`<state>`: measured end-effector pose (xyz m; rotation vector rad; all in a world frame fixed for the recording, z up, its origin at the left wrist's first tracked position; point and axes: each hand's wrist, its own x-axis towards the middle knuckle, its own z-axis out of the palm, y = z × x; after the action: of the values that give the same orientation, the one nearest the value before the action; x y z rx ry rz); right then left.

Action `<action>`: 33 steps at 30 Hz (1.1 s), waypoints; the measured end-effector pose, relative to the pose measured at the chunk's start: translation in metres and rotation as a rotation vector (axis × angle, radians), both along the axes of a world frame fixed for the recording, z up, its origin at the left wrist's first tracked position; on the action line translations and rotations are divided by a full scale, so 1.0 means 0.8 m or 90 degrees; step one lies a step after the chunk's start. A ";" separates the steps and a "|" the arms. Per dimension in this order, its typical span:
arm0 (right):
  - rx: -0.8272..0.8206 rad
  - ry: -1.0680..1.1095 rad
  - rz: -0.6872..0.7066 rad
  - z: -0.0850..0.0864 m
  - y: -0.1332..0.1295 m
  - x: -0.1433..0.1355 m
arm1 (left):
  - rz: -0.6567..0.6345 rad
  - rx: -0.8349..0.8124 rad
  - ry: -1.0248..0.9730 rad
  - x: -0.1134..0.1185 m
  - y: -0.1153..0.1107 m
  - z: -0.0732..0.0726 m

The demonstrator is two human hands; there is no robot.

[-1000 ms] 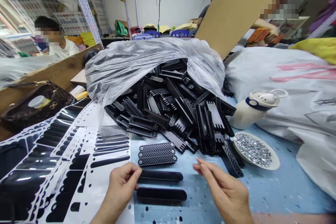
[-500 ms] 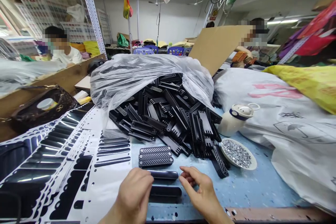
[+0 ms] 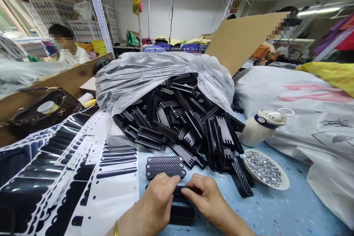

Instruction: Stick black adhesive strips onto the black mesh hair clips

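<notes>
My left hand [image 3: 160, 199] has its fingers curled down over a smooth black elongated piece [image 3: 179, 189] lying across the table. At its right end my right hand [image 3: 206, 196] pinches the same piece between thumb and fingers. Much of it is hidden by the hands. A second long black piece [image 3: 181, 214] lies just in front of it, close to both palms. Behind my fingers sits a neat row of black textured pieces [image 3: 165, 167] with silvery dots at their ends. Farther back spreads a large heap of black slotted plastic pieces [image 3: 177, 118], spilling from a clear plastic bag [image 3: 155, 68].
A white dish of small clear gems [image 3: 265, 169] stands right, beside a cream flask [image 3: 256, 129] and a white sack [image 3: 265, 84]. White sheets with black adhesive strips [image 3: 116, 184] cover the left. A brown handbag [image 3: 66, 105] lies beyond. Two people sit farther back.
Both hands have come together onto the upper smooth black piece, the right one closing on its end. The view has shifted slightly, so the dish and flask appear farther right.
</notes>
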<state>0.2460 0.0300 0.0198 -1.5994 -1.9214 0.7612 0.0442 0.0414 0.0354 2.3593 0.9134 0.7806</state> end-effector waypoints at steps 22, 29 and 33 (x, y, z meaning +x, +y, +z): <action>0.067 -0.060 -0.116 -0.020 0.004 -0.030 | 0.032 -0.057 -0.071 -0.002 0.003 -0.024; 0.081 -0.081 -0.129 -0.024 0.014 -0.023 | 0.037 -0.105 -0.075 -0.004 0.003 -0.020; 0.104 -0.095 -0.130 -0.022 0.003 -0.030 | 0.022 -0.095 -0.075 -0.003 0.006 -0.027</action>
<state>0.2219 0.0328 0.0024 -1.7570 -1.8314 0.4011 0.0420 0.0460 0.0139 2.1505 0.9319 0.8267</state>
